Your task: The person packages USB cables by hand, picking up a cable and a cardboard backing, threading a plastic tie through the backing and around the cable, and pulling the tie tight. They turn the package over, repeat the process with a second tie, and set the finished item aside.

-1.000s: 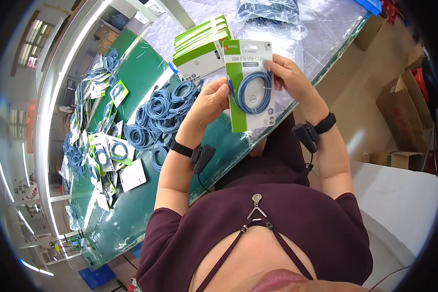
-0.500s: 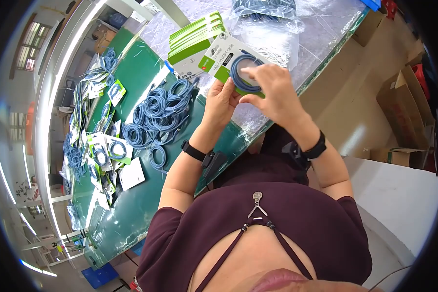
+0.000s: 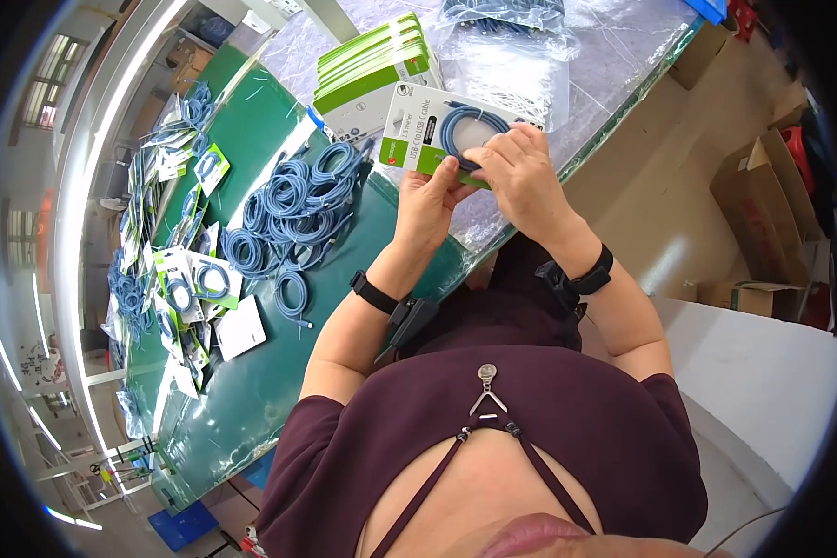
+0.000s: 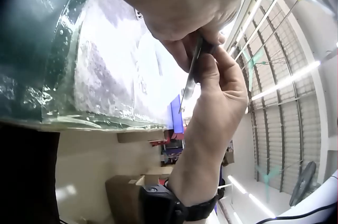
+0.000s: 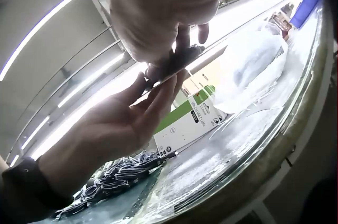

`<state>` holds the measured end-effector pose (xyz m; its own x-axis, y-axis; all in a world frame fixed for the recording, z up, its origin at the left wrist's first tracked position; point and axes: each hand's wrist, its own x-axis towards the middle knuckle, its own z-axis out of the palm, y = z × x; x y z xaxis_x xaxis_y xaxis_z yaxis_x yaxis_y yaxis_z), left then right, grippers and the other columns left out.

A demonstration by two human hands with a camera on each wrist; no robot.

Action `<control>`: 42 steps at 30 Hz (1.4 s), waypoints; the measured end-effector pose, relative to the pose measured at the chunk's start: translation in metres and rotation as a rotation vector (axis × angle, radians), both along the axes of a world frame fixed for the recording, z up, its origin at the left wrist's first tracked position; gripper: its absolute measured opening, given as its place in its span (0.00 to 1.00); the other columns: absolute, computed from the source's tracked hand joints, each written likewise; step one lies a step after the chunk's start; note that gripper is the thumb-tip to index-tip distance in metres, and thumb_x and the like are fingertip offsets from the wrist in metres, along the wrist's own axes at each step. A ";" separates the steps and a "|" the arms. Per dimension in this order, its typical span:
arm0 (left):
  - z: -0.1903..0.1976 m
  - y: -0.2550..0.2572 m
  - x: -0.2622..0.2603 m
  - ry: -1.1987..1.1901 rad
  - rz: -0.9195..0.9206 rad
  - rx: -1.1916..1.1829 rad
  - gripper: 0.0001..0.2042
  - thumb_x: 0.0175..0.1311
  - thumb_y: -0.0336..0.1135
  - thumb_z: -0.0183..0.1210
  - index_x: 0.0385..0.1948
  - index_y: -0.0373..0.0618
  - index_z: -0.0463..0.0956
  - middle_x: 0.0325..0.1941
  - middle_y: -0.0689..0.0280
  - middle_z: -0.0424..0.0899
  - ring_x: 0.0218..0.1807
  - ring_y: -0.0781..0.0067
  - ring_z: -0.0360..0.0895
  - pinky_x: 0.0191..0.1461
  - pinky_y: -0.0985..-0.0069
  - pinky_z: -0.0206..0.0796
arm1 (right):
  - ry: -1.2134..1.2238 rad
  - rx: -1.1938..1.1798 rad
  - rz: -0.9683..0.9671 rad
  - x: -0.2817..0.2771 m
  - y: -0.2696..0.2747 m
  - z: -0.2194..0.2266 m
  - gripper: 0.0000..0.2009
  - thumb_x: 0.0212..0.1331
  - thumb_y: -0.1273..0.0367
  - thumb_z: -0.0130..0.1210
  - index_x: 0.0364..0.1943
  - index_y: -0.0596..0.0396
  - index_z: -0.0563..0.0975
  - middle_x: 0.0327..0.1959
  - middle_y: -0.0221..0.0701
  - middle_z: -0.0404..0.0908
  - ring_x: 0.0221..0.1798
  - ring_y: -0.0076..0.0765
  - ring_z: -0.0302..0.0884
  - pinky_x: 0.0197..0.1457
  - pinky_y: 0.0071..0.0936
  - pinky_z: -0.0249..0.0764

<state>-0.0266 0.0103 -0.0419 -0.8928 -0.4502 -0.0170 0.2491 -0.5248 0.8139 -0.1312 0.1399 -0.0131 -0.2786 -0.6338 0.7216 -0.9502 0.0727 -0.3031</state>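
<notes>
Package (image 3: 442, 130) edge under fingers (image 3: 493, 163)

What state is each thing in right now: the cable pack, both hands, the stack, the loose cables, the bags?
USB-C cable pack: held above the table, lying near flat.
Left hand: pinches the pack's near edge.
Right hand: fingers grip the pack.
Stack of packs: piled on the table.
Loose blue cables: coiled, heaped.
Plastic bags: hold coiled cables.

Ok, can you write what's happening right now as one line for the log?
left hand: holds cable pack | right hand: pinches same pack | loose blue cables: on table
</notes>
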 end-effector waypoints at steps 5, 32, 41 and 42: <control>0.003 0.007 0.001 0.002 0.031 0.116 0.12 0.73 0.33 0.49 0.51 0.35 0.70 0.48 0.57 0.80 0.46 0.60 0.82 0.49 0.64 0.79 | -0.019 0.058 -0.028 0.001 -0.001 -0.006 0.13 0.48 0.74 0.62 0.40 0.50 0.80 0.33 0.27 0.75 0.43 0.35 0.73 0.60 0.39 0.62; -0.030 -0.029 0.049 -0.311 0.144 -1.881 0.11 0.51 0.34 0.65 0.33 0.45 0.74 0.42 0.65 0.74 0.45 0.58 0.69 0.48 0.64 0.60 | -0.083 0.161 0.059 0.026 -0.013 -0.068 0.09 0.49 0.75 0.58 0.36 0.52 0.82 0.32 0.26 0.78 0.40 0.34 0.74 0.55 0.34 0.63; -0.030 -0.037 0.048 -0.305 0.061 -1.879 0.09 0.53 0.34 0.63 0.31 0.45 0.73 0.42 0.67 0.73 0.49 0.60 0.69 0.51 0.63 0.59 | -0.137 0.183 0.098 0.021 -0.014 -0.065 0.09 0.49 0.76 0.57 0.35 0.52 0.83 0.32 0.25 0.78 0.40 0.33 0.75 0.55 0.33 0.63; -0.029 -0.038 0.049 -0.302 0.051 -1.877 0.09 0.53 0.34 0.63 0.31 0.44 0.73 0.43 0.67 0.74 0.50 0.60 0.69 0.52 0.63 0.59 | -0.148 0.184 0.104 0.022 -0.014 -0.064 0.09 0.49 0.76 0.58 0.35 0.52 0.83 0.32 0.25 0.78 0.41 0.33 0.75 0.55 0.33 0.63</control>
